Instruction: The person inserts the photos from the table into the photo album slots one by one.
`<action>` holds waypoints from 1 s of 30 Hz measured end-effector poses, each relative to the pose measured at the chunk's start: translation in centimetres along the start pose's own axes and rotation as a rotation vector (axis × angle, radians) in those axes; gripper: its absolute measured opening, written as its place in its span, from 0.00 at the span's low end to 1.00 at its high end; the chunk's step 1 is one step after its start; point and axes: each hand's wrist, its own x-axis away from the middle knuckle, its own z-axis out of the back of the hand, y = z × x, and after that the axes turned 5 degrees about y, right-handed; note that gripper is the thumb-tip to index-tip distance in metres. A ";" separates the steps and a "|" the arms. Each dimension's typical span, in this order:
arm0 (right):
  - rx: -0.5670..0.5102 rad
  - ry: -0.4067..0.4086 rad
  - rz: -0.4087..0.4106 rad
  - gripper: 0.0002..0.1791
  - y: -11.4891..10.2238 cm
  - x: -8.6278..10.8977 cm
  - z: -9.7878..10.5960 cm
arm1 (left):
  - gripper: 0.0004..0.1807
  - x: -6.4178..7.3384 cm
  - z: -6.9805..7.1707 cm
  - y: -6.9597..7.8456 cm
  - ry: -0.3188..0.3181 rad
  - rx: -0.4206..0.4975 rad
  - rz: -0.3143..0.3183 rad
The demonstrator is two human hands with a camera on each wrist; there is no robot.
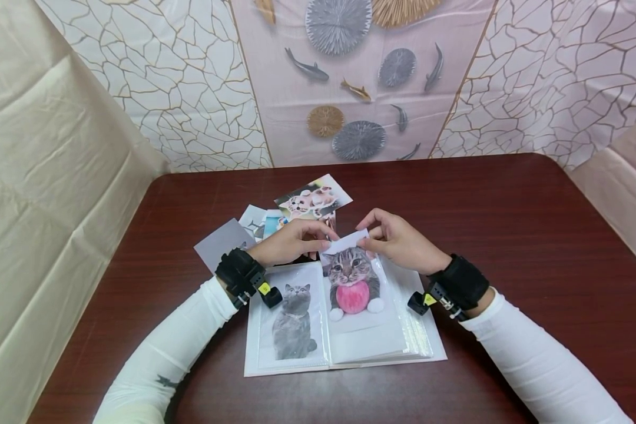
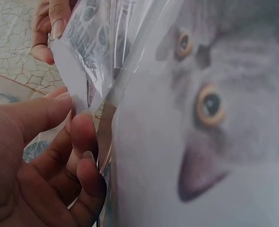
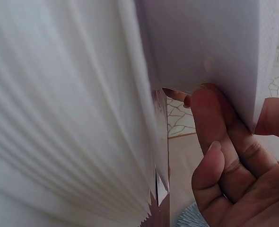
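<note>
An open photo album lies on the table, a grey cat photo in its left sleeve. Partly inside the clear right-hand sleeve is a photo of a tabby cat with a pink ball, its top edge standing out above the sleeve. My right hand pinches the top right corner of this photo. At its top left corner, my left hand pinches the edge between thumb and fingers. The left wrist view has the left hand close up at the white photo edge.
Behind the album several loose photos overlap, among them a kitten photo on top and a grey one at the left, partly covered by the left wrist. The dark red table reaches back to a patterned curtain.
</note>
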 end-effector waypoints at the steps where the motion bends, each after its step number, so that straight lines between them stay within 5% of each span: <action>1: -0.001 0.000 0.000 0.13 0.0 0.0 0.0 | 0.12 0.0 0.0 0.0 -0.002 0.003 0.001; 30: 0.044 0.002 0.021 0.07 0.1 0.1 0.1 | 0.11 0.3 -0.5 0.4 -0.032 0.012 -0.015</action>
